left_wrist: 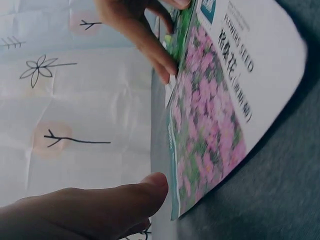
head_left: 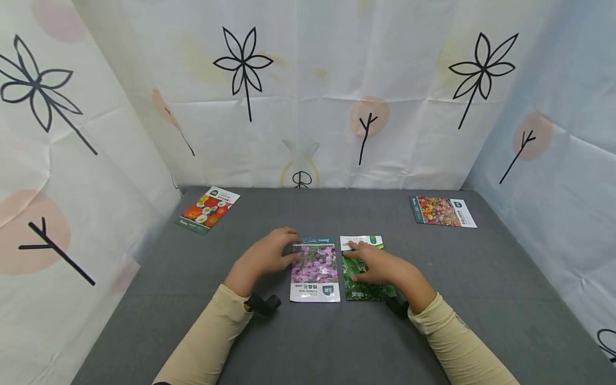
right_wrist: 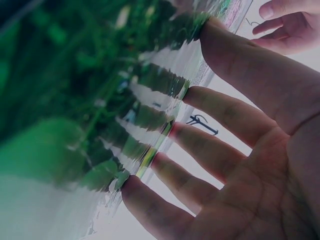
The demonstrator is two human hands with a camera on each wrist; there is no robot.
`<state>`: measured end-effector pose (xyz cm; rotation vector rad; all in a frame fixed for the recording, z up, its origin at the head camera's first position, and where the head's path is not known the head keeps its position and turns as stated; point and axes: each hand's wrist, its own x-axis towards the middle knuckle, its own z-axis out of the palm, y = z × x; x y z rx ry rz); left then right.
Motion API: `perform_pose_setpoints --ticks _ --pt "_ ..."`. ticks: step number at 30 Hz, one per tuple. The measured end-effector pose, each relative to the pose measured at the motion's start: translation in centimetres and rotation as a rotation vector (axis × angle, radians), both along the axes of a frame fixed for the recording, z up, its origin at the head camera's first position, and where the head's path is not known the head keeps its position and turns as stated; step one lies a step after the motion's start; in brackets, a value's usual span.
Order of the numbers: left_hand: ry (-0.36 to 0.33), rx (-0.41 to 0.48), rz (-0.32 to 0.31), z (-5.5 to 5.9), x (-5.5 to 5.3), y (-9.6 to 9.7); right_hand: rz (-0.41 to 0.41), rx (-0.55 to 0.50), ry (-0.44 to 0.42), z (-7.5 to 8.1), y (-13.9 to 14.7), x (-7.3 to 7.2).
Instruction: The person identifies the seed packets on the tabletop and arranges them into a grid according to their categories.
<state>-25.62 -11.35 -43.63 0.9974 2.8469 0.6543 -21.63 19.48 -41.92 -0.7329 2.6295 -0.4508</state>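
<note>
We see the right hand, fingers spread, on the green packet; the left hand, fingers loose, meets the pink packet alongside. An orange packet and multicoloured packet lie behind.

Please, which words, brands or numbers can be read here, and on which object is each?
"FLOWERS SEED": on the pink-flower packet.
"格桑花": on the same packet; its other lettering is too blurred.
Too small or blurred to read: lettering on the green-leaf packet, orange-flower packet and mixed-flower packet.
</note>
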Motion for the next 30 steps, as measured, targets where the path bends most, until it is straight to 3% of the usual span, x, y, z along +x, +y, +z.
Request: perform_pose_setpoints --ticks 21,30 --pt "0.03 0.062 0.094 0.8 -1.1 -3.6 -0.009 -0.002 -0.02 0.0 0.0 0.2" --pt "0.033 0.124 0.17 0.8 -1.7 -5.6 -0.021 0.013 -0.02 0.1 0.0 0.2"
